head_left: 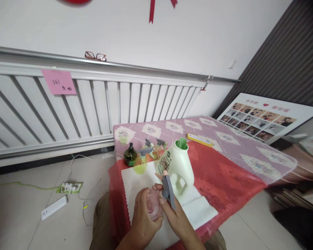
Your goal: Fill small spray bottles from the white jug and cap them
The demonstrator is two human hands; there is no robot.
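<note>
My left hand (142, 218) is closed around a round pink translucent spray bottle (154, 205) above the white cloth. My right hand (174, 219) grips the bottle's grey trigger spray head (168, 190) near the neck. The head tilts to the right; I cannot tell whether it is screwed on. Just beyond my hands stands a pale green detergent jug (186, 161), with a green cup or funnel (182, 143) in its mouth. To its left are a yellow-green spray bottle (140, 166) with a grey head and a dark green pump bottle (130, 156).
More spray bottles (158, 148) stand behind. A small greenish lid (123, 139) and a yellow box (199, 140) lie on the patterned tablecloth (174, 127). Red sheeting (211, 173) lies under the white cloth (202, 208). A power strip (70, 187) with cables is on the floor left.
</note>
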